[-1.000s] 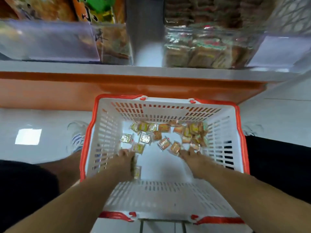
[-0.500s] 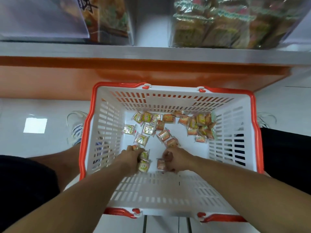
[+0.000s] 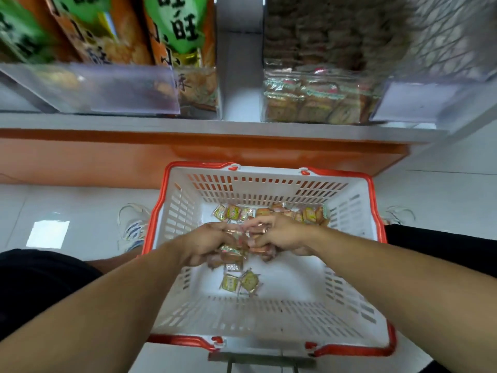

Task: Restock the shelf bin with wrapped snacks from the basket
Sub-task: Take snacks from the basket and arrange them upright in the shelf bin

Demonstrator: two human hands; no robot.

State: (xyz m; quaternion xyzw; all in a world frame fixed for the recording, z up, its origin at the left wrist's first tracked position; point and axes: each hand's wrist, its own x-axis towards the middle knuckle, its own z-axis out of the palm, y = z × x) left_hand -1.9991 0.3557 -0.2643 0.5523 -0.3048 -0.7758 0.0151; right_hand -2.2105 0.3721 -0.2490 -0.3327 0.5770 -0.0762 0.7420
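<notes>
Both forearms extend forward and down from the lower corners of the view and converge over the middle of the white slotted plastic basket with a red rim (image 3: pixel 172 232). The left hand (image 3: pixel 207 244) is held back-up, its fingers curled inward around a bunch of small clear-wrapped yellow and orange snacks (image 3: pixel 233 253). The right hand (image 3: pixel 279 236) faces it, also back-up, with fingers curled round the same bunch; its index finger and thumb close toward the left hand's fingertips. The two hands touch or nearly touch across the bunch; motion blur hides the exact contact. Both wrists are roughly straight in line with the forearms.

Two loose wrapped snacks (image 3: pixel 239 282) lie flat on the basket floor just below the hands, toward the near wall. A further row of wrapped snacks (image 3: pixel 232 212) lies along the basket's far wall, running from its middle to the far right corner, partly covered by the right hand.

Above the basket, a grey shelf edge (image 3: pixel 188 125) carries a clear plastic shelf bin (image 3: pixel 309 103) at its right half, holding stacked wrapped snacks of the same kind. At the left half stands a second clear bin with orange and green snack bags (image 3: pixel 172 39). A white sneaker (image 3: pixel 134 227) rests on the pale tiled floor just beside the basket's left wall.
</notes>
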